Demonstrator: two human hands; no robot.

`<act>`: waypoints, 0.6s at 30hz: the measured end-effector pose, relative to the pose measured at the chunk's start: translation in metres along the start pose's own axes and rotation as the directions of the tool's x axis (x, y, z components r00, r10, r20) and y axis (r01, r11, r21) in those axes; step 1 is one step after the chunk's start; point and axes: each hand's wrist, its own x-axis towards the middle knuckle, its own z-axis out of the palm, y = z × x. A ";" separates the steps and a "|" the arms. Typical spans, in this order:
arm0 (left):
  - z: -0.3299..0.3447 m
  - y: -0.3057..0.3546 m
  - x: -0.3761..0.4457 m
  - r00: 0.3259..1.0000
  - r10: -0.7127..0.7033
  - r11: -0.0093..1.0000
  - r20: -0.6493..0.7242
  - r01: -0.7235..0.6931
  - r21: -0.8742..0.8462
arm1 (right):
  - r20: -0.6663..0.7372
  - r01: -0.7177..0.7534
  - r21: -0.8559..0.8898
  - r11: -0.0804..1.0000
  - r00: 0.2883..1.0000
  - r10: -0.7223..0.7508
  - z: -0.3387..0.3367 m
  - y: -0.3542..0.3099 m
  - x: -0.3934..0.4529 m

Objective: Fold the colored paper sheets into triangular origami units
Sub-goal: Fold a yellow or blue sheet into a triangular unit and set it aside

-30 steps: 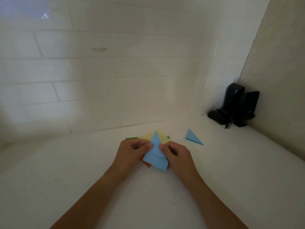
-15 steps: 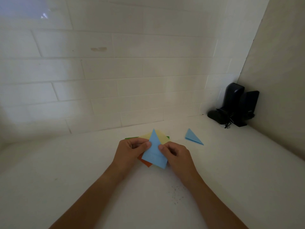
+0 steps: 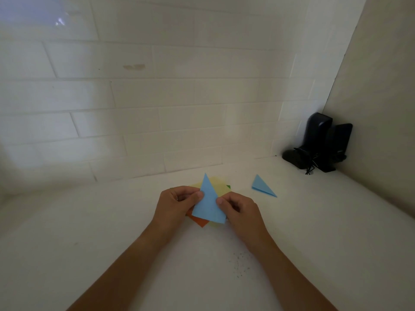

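Note:
A blue paper, folded to a tall pointed shape with its tip toward the wall, is pinched between both my hands above the counter. My left hand grips its left edge with thumb and fingers. My right hand grips its right edge the same way. Beneath it lies a small stack of sheets: a yellow sheet on top, an orange sheet poking out at the near left, and a green corner at the right. A finished blue triangle lies on the counter to the right.
The white counter meets a white tiled wall just behind the stack. Two black speakers with a cable stand in the far right corner beside a beige side wall. Dark specks dot the counter near my right forearm.
The blue paper's lower flaps have been pressed flatter and the piece has tilted slightly to the left, its tip now further toward the wall. Both hands stayed on its edges.

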 end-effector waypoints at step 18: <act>0.000 0.004 -0.001 0.999 -0.033 0.998 0.041 0.035 -0.049 | 0.168 0.028 -0.015 0.999 0.985 -0.025 0.001 -0.005 -0.003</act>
